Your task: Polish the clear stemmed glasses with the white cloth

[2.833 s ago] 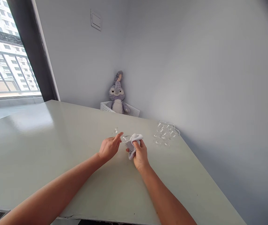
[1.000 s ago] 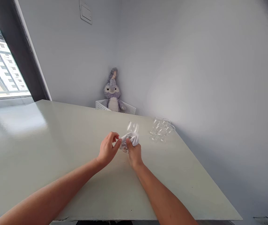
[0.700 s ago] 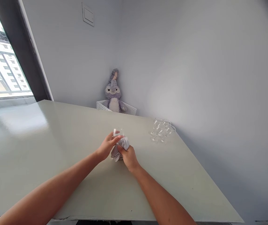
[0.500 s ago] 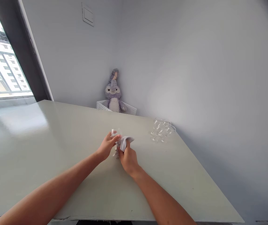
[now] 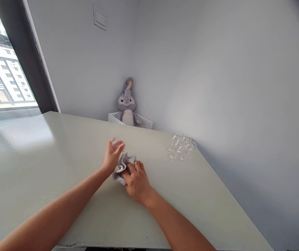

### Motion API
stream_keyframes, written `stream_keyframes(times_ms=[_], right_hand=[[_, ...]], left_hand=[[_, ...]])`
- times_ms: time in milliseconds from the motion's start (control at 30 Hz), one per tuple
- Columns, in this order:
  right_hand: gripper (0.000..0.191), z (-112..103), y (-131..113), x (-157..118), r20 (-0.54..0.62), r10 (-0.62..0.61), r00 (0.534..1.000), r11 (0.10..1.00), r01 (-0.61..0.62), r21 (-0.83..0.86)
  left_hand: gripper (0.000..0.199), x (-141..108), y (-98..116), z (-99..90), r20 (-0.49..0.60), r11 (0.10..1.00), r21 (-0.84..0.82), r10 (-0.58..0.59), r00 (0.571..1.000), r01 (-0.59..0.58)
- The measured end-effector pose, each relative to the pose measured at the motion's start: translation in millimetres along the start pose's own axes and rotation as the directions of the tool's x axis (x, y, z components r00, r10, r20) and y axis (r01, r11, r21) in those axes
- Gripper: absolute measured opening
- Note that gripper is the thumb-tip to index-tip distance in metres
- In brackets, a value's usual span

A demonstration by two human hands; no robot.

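Note:
A clear stemmed glass (image 5: 118, 142) is held by its bowl in my left hand (image 5: 112, 154), with the fingers curled around it and the thumb across the near side. The glass's lower part is hidden behind the hand and cloth. My right hand (image 5: 137, 180) grips a crumpled light grey cloth (image 5: 123, 166) between its fingers, low over the table and just below the glass. To the right stands a close group of several clear stemmed glasses (image 5: 179, 144), apart from both hands.
The pale glossy table (image 5: 191, 209) narrows toward its right edge beside a plain wall. A purple plush rabbit (image 5: 127, 108) sits in a white perforated basket (image 5: 146, 122) beyond the far edge. On the left is a window (image 5: 5, 69).
My left hand has moved left and slightly up with the glass. The cloth has come away from the glass's stem, and my right hand has shifted left and down with it, now bunched.

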State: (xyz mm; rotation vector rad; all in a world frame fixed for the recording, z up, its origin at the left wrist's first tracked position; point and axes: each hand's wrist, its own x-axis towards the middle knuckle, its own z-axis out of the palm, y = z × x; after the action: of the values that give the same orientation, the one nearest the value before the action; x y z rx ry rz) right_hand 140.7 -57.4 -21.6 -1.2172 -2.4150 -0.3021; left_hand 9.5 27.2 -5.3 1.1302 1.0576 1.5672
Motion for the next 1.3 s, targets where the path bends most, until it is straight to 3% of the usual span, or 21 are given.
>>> stream_keyframes(times_ms=[67,167,233,300,400,467,567,633,700,800,933,1000,1133,1200,1300], right_hand=[[0.022,3,-4,-2,0.029,-0.068,0.997,0.997,0.067,0.048],[0.05,1,-7,-3,0.01,-0.166,0.986,0.978,0.163,0.133],[0.056,-4,-6,-3,-0.053,-0.158,0.986,0.973,0.165,0.165],[0.045,-9,-2,-3,-0.145,-0.077,0.986,0.975,0.105,0.196],[0.025,-14,7,-2,-0.299,0.113,0.948,0.97,-0.04,0.239],[0.022,-14,14,-1,-0.372,0.211,0.904,0.961,-0.121,0.249],[0.026,-11,22,0,-0.396,0.284,0.873,0.947,-0.192,0.255],[0.022,-7,25,1,-0.369,0.316,0.874,0.939,-0.234,0.25],[0.019,-2,27,1,-0.341,0.33,0.88,0.936,-0.259,0.237],[0.024,4,28,1,-0.327,0.318,0.89,0.937,-0.243,0.25],[0.023,6,30,1,-0.308,0.378,0.873,0.899,-0.267,0.346],[0.02,3,34,2,-0.262,0.454,0.852,0.843,-0.315,0.436],[0.024,-6,50,3,-0.162,0.622,0.766,0.662,-0.405,0.631],[0.029,-12,62,-3,-0.12,0.69,0.714,0.575,-0.439,0.69],[0.038,-17,84,-23,-0.045,0.778,0.626,0.466,-0.527,0.711]], left_hand=[[0.051,8,0,-7.2,-0.066,0.997,0.003,0.076,0.995,-0.076],[0.048,17,4,-17.2,-0.136,0.983,-0.044,0.168,0.976,-0.176],[0.045,20,7,-20.5,-0.154,0.973,-0.074,0.206,0.966,-0.219],[0.043,19,11,-19.4,-0.131,0.962,-0.091,0.244,0.961,-0.257],[0.048,9,13,-10.3,-0.012,0.932,-0.118,0.343,0.939,-0.342],[0.056,-4,11,-2.3,0.104,0.899,-0.133,0.432,0.896,-0.418],[0.068,-26,7,5.7,0.335,0.845,-0.104,0.526,0.782,-0.524],[0.071,-39,8,7.1,0.513,0.824,-0.05,0.506,0.694,-0.564],[0.069,-47,10,6.6,0.624,0.826,0.022,0.429,0.654,-0.563],[0.063,-50,14,6.1,0.648,0.831,0.101,0.362,0.67,-0.547],[0.065,-46,10,7.1,0.671,0.739,0.135,0.422,0.61,-0.66],[0.076,-42,6,7.0,0.681,0.686,0.224,0.397,0.615,-0.692],[0.086,-33,-2,4.9,0.708,0.581,0.363,0.336,0.621,-0.729],[0.076,-27,-7,3.0,0.722,0.55,0.401,0.302,0.622,-0.733],[0.061,-21,-16,0.3,0.705,0.537,0.48,0.235,0.669,-0.694]])
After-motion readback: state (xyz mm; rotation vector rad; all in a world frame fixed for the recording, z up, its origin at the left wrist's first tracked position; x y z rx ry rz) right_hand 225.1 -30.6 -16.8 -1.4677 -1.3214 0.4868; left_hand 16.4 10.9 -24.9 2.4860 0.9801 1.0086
